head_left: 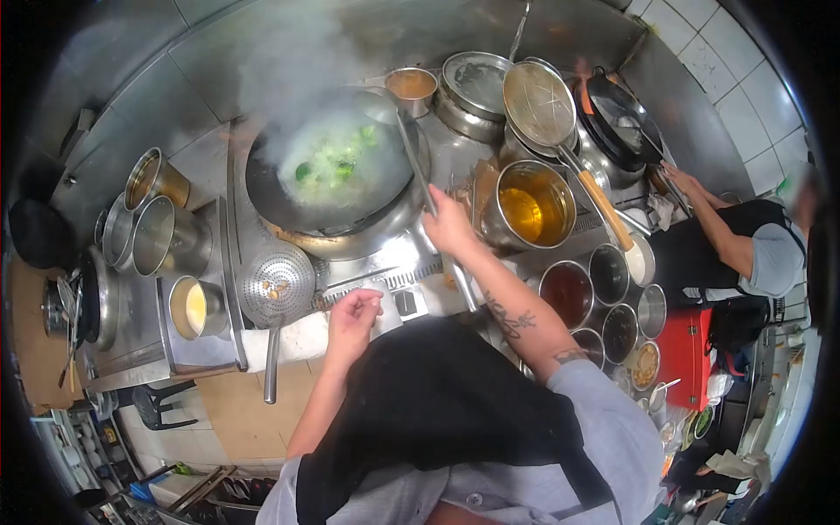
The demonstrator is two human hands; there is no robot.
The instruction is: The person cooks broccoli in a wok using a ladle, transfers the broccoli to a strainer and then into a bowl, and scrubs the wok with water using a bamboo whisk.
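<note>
Passage to the wok (pixel 332 213) lies right of the blocking skimmer (pixel 296 275).

Grey metal panels (pixel 188 87) with visible seams lined the wall across the upper left, catching a dull sheen. White tiles (pixel 713 66) with dark joints covered the wall at upper right. At lower left, a tan sheet (pixel 245 407) lay over pale floor tiles (pixel 188 444) near a black stool (pixel 152 405).
</note>
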